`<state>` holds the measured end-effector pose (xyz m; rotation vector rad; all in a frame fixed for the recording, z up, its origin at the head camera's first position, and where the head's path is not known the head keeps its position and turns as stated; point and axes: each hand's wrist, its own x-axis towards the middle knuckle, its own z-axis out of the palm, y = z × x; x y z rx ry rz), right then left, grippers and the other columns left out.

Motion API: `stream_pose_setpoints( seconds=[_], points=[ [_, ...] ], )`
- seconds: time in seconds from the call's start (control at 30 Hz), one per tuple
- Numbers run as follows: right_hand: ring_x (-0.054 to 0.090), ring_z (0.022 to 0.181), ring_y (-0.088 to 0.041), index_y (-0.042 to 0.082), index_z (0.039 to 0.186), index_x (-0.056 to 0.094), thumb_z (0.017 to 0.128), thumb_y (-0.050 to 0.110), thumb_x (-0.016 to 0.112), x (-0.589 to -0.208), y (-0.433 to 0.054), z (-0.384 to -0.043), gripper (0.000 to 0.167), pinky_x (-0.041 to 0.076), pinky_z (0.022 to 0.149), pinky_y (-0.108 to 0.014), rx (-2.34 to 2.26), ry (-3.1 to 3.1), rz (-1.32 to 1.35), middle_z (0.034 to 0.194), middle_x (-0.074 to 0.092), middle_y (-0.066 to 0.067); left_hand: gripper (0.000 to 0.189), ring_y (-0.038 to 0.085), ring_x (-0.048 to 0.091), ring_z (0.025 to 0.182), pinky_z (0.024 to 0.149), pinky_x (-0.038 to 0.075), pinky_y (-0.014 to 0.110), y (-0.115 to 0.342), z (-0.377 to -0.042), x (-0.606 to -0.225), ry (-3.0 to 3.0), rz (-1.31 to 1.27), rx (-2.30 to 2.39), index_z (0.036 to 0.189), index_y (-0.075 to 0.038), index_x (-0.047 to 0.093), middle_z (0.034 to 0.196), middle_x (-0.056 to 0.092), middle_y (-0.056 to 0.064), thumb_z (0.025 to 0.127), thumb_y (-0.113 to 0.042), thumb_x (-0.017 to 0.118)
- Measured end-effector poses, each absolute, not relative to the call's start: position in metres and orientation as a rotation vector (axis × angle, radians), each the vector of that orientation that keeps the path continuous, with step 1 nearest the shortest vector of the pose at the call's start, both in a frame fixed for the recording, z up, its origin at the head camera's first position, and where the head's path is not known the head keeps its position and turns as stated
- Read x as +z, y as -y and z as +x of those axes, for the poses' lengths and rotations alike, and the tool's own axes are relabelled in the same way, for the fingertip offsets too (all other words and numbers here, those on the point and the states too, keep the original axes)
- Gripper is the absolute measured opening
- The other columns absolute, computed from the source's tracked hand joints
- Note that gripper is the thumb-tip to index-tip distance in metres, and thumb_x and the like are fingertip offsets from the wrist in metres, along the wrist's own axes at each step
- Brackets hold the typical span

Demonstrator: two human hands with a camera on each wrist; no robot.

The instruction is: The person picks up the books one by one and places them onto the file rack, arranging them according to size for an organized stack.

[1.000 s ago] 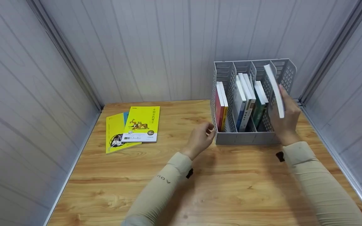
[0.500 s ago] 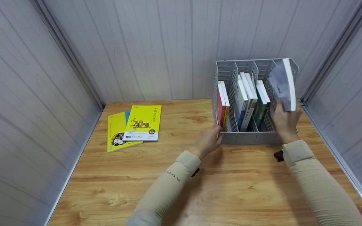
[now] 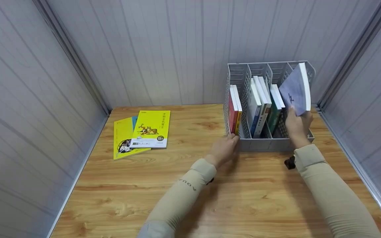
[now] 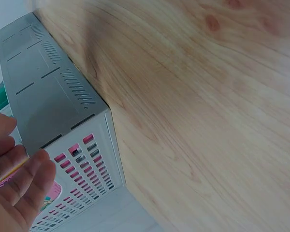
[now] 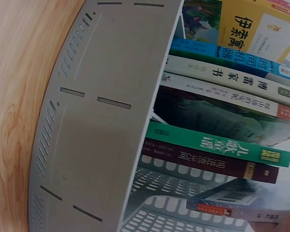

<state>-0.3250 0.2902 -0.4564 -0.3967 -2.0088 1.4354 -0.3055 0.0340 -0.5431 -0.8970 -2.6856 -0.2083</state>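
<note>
A grey book rack (image 3: 268, 145) with upright dividers stands against the back wall. My right hand (image 3: 298, 127) grips a blue-grey book (image 3: 293, 91) by its lower part, tilted at the rack's right end. In the right wrist view this book (image 5: 237, 205) lies beside a divider; whether its lower end is inside a compartment I cannot tell. My left hand (image 3: 225, 150) holds the rack's front left corner; in the left wrist view its curled fingers (image 4: 38, 176) are beside the perforated side wall and the thumb is near the front lip.
A red and a yellow book (image 3: 235, 110) stand in the leftmost compartment. Several pale books (image 3: 259, 107) fill the second, and a green book (image 3: 274, 115) stands in the third. On the table's left, a yellow book (image 3: 150, 129) overlaps another yellow book (image 3: 121, 132) and a blue one.
My right hand has carried the book rightward and turned it so its cover shows, then lowered it slightly. My left hand has moved right onto the rack's front corner.
</note>
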Motion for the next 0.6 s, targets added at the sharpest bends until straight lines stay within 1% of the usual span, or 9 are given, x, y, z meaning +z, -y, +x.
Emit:
stream_pose_setpoints(
  seconds=[0.1,0.17,0.27,0.4,0.6],
  points=[
    [0.064,0.127,-0.032,-0.009,0.142,0.06,0.106,0.017,0.059,-0.458,-0.291,-0.329,0.045,0.05,0.112,-0.043,1.456,2.024,-0.416,0.14,0.069,-0.027,0.018,0.017,0.074,0.094,0.076,0.063,0.031,-0.037,-0.308,-0.544,2.729,-0.9,-0.149,0.123,-0.013,0.071,0.115,0.074,0.001,0.107,-0.021,0.067],
    [0.062,0.133,-0.034,-0.008,0.146,0.057,0.107,0.018,0.058,-0.459,-0.293,-0.33,0.047,0.048,0.117,-0.045,1.484,2.044,-0.434,0.144,0.067,-0.027,0.022,0.017,0.074,0.098,0.079,0.064,0.032,-0.039,-0.309,-0.545,2.771,-0.887,-0.134,0.129,-0.013,0.07,0.12,0.074,0.001,0.108,-0.021,0.066],
    [0.058,0.14,-0.033,-0.005,0.153,0.052,0.109,0.02,0.057,-0.46,-0.297,-0.332,0.051,0.045,0.123,-0.045,1.51,2.092,-0.45,0.151,0.062,-0.025,0.029,0.018,0.074,0.105,0.082,0.065,0.033,-0.042,-0.31,-0.546,2.849,-0.845,-0.129,0.137,-0.014,0.067,0.126,0.073,0.001,0.109,-0.021,0.066],
    [0.056,0.142,-0.034,-0.002,0.158,0.047,0.109,0.024,0.056,-0.464,-0.302,-0.336,0.056,0.044,0.125,-0.044,1.534,2.165,-0.457,0.154,0.059,-0.025,0.033,0.02,0.073,0.113,0.087,0.065,0.035,-0.046,-0.311,-0.546,2.937,-0.787,-0.138,0.143,-0.014,0.062,0.131,0.07,0.003,0.11,-0.019,0.063],
    [0.05,0.147,-0.035,-0.001,0.167,0.031,0.111,0.03,0.05,-0.469,-0.31,-0.34,0.067,0.04,0.126,-0.046,1.589,2.281,-0.489,0.163,0.048,-0.026,0.029,0.021,0.073,0.113,0.09,0.065,0.035,-0.055,-0.313,-0.548,2.995,-0.731,-0.134,0.141,-0.01,0.061,0.132,0.07,0.005,0.114,-0.018,0.054]
  ],
)
